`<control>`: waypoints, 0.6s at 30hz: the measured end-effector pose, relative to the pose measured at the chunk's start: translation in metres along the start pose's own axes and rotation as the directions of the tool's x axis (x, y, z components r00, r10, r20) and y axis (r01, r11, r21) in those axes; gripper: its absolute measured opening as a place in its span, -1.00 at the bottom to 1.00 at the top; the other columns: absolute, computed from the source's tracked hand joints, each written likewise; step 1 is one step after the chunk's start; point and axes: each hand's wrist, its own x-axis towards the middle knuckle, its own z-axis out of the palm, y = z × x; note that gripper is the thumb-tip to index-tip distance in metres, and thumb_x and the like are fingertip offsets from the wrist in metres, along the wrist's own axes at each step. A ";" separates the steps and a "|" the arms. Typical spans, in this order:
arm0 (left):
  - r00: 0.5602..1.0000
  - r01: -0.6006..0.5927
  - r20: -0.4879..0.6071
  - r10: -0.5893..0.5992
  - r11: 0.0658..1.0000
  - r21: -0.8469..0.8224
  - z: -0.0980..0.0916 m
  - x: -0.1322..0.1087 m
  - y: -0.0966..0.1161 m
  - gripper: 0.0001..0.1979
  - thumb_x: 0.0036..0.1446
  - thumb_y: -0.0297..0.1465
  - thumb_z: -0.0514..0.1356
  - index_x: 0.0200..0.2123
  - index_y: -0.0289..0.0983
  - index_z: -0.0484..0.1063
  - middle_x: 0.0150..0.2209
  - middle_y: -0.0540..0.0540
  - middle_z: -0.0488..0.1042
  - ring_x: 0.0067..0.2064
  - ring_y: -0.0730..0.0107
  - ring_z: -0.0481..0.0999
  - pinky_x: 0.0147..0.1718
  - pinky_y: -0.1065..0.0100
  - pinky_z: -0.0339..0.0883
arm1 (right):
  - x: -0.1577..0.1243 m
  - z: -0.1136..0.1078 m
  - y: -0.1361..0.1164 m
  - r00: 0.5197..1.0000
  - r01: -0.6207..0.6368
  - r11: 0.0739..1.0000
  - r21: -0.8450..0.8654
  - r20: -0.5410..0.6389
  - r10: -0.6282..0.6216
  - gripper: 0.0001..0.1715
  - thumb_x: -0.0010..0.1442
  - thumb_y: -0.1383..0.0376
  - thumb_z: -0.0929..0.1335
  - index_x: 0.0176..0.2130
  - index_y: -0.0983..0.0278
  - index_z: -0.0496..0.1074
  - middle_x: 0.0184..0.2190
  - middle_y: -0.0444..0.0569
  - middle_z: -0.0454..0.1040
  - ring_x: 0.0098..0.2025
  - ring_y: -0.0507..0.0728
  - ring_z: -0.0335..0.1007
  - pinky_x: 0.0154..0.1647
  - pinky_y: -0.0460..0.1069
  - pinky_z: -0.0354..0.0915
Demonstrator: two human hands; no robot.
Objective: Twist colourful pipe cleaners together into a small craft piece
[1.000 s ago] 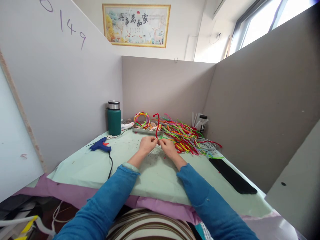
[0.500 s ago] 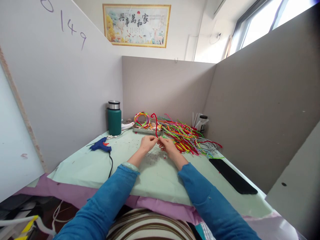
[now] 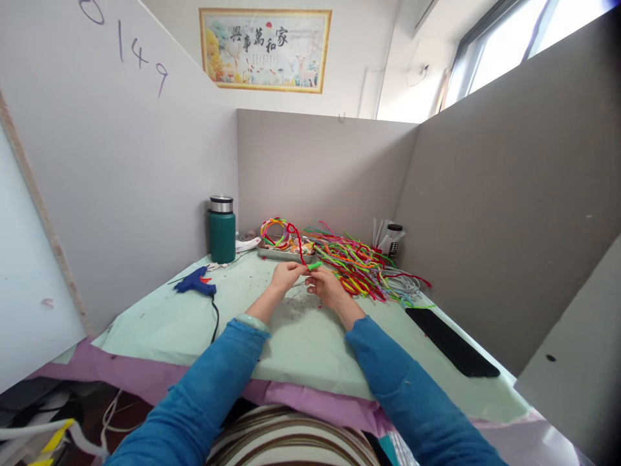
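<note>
A red pipe cleaner (image 3: 301, 248) with a bent, curled top rises from between my fingertips over the middle of the table. My left hand (image 3: 286, 277) pinches its lower end. My right hand (image 3: 325, 285) meets the left at the same spot, its thumb and forefinger closed there and the other fingers curled. A short, fuzzy green piece (image 3: 314, 266) pokes out just above the right fingertips and seems joined to the red one. Exactly how the two are wound together is hidden by the fingers.
Behind my hands lie a metal tray (image 3: 286, 255) with a ring of coloured stems and a heap of pipe cleaners (image 3: 354, 255). A blue glue gun (image 3: 195, 281) and a green bottle (image 3: 222, 236) are at left. A black flat object (image 3: 453, 342) lies right.
The red pipe cleaner's top has tipped to the left and a little lower. More of the green piece shows above the right fingertips. Both hands remain in nearly the same place.
</note>
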 end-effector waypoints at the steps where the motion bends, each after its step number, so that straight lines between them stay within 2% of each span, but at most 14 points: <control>1: 1.000 0.012 0.004 -0.012 1.000 -0.025 0.000 -0.001 0.001 -0.64 -0.13 -0.16 0.15 -0.46 -0.37 0.51 -0.63 0.02 0.33 -0.56 0.56 0.19 -0.56 0.47 0.04 | 0.000 0.001 0.000 1.000 -0.013 1.000 0.003 0.012 0.013 -0.72 -0.10 0.25 0.39 -0.30 0.25 0.38 -0.33 -0.04 0.48 -0.45 0.01 0.33 -0.53 -0.11 0.17; 3: 0.999 0.021 0.029 -0.019 0.998 -0.056 0.000 -0.002 0.003 -0.64 -0.15 -0.15 0.17 -0.49 -0.37 0.49 -0.61 0.01 0.35 -0.57 0.58 0.17 -0.57 0.48 0.02 | 0.000 0.002 0.002 0.999 -0.039 0.999 -0.017 -0.005 0.038 -0.71 -0.09 0.24 0.38 -0.28 0.25 0.38 -0.35 -0.04 0.48 -0.46 0.02 0.33 -0.54 -0.11 0.16; 6: 0.998 0.012 0.070 -0.008 0.999 -0.052 0.000 -0.002 0.003 -0.64 -0.16 -0.13 0.18 -0.54 -0.37 0.46 -0.65 0.05 0.30 -0.59 0.60 0.13 -0.58 0.48 -0.01 | 0.001 0.001 0.005 0.999 0.003 0.999 -0.040 -0.047 -0.004 -0.65 -0.06 0.26 0.36 -0.19 0.22 0.38 -0.40 -0.10 0.44 -0.49 -0.01 0.29 -0.56 -0.12 0.13; 11: 0.992 -0.005 0.122 0.015 0.997 -0.079 0.000 -0.004 0.005 -0.65 -0.12 -0.14 0.17 -0.58 -0.36 0.43 -0.70 0.08 0.21 -0.61 0.63 0.07 -0.61 0.48 -0.04 | 0.002 0.001 0.005 0.996 0.050 0.998 0.035 -0.070 -0.047 -0.56 -0.11 0.31 0.37 -0.14 0.18 0.37 -0.52 -0.19 0.34 -0.52 -0.03 0.23 -0.56 -0.12 0.11; 18: 0.986 0.064 0.164 -0.041 0.988 -0.138 -0.001 -0.011 0.016 -0.63 -0.18 -0.12 0.21 -0.58 -0.37 0.44 -0.70 0.07 0.21 -0.63 0.64 0.05 -0.63 0.46 -0.11 | 0.005 0.002 0.009 0.999 0.043 0.998 0.047 -0.013 -0.042 -0.80 -0.02 0.26 0.36 -0.29 0.19 0.41 -0.53 -0.18 0.34 -0.44 0.00 0.26 -0.44 -0.10 0.19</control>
